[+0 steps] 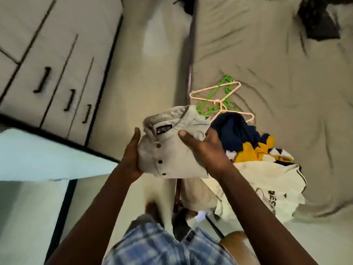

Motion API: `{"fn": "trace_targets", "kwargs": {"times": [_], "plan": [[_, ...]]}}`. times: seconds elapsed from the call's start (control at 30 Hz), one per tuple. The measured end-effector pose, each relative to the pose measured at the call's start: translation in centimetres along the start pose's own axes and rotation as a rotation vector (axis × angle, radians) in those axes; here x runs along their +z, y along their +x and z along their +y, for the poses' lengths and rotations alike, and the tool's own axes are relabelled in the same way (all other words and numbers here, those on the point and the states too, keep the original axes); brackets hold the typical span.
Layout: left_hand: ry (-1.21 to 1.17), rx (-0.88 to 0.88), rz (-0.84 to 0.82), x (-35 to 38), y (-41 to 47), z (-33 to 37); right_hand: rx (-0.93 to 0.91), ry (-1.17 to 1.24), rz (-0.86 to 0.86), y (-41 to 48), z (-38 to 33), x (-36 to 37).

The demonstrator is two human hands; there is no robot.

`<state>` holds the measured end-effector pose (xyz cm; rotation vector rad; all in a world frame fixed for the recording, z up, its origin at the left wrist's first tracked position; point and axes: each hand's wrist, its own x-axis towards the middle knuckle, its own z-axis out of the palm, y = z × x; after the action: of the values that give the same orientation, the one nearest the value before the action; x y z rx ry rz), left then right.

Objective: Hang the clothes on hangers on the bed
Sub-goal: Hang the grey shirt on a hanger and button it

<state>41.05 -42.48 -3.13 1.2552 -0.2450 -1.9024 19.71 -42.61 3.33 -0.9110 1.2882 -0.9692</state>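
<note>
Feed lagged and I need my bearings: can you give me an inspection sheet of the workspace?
Surface: bed, sheet wrinkled.
Job's things: beige shirt folded, held off the bed; hangers loose on the sheet, none carrying clothes; navy and yellow garment and cream garment heaped near the bed's edge.
Clutter: dark item at the far end.
Grips: left hand and right hand both hold the shirt.
Cables: nothing seen.
Surroundings: wardrobe on the left.

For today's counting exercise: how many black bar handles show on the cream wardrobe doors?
3 in a diagonal row: left handle, middle handle, right handle. More may lie outside view.
</note>
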Motion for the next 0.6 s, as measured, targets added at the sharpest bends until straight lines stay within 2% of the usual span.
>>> {"fn": "trace_targets", "kwargs": {"times": [0.07, 0.2, 0.33, 0.4, 0.5, 0.6], "plan": [[0.007, 0.039, 0.045, -3.3, -4.2, 0.4, 0.017, -0.005, -0.062, -1.5, 0.4, 3.1], [0.158, 0.276, 0.281, -10.9, -13.4, -0.2, 0.028, -0.074, -0.204, -5.6, 1.5, 10.3], [0.237, 0.55, 0.677, -16.7, -22.9, -1.8, -0.021, -0.224, -0.327, -10.6, 3.9, 18.3], [0.255, 0.652, 0.81, -19.9, -27.0, -3.1, -0.029, -0.238, -0.35, -13.2, 5.1, 22.1], [0.197, 0.733, 0.934, -26.0, -34.4, -5.3, -0.047, -0.274, -0.417, -18.8, 6.4, 28.6], [0.102, 0.827, 0.978, -30.3, -41.2, -5.9, -0.042, -0.271, -0.543, -23.5, 6.7, 34.2]]}}
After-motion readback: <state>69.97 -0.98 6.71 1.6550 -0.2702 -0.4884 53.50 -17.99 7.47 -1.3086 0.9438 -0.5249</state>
